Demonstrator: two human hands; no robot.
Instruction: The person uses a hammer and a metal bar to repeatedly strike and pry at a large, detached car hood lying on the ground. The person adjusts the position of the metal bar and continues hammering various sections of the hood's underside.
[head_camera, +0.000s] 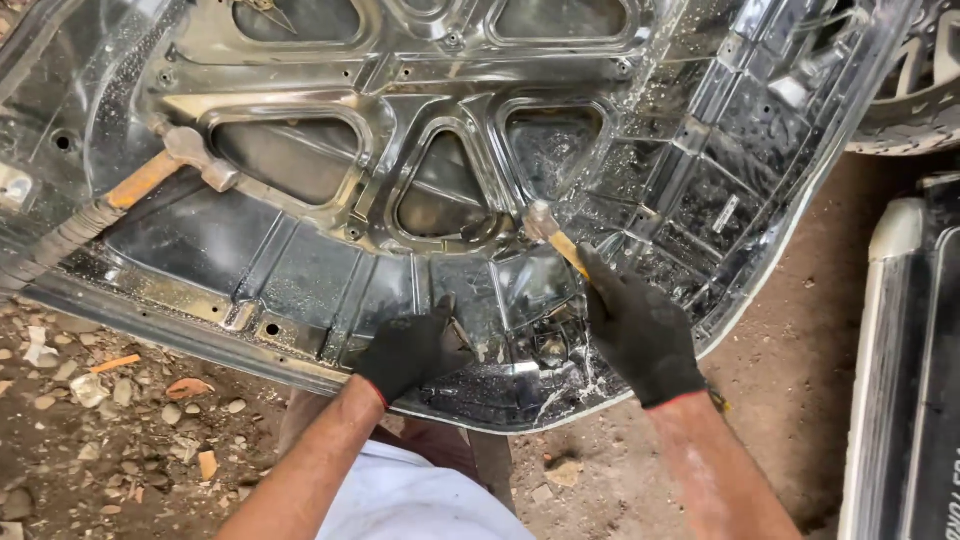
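Sheet-metal car panel (330, 260): shiny, ribbed, with rounded cut-outs; fills the frame from nine o'clock through twelve to three, lying inner face up over dirt ground.
Dark body part (905, 380): pale-edged, at four o'clock, well apart from the panel.
Tyre (915, 100): partly seen, at two o'clock.
Large hammer (150, 180): wooden handle, metal head, resting on the panel at ten o'clock, untouched.
Right hand (640, 335): black glove, at five o'clock; fingers closed round the yellow handle of a small hammer (555, 238), whose head touches the panel just right of centre.
Left hand (412, 350): black glove, at six o'clock; pressed on the panel's near edge, fingers bent, gripping nothing visible.
Rubble (120, 400): stones and chips, at eight o'clock.
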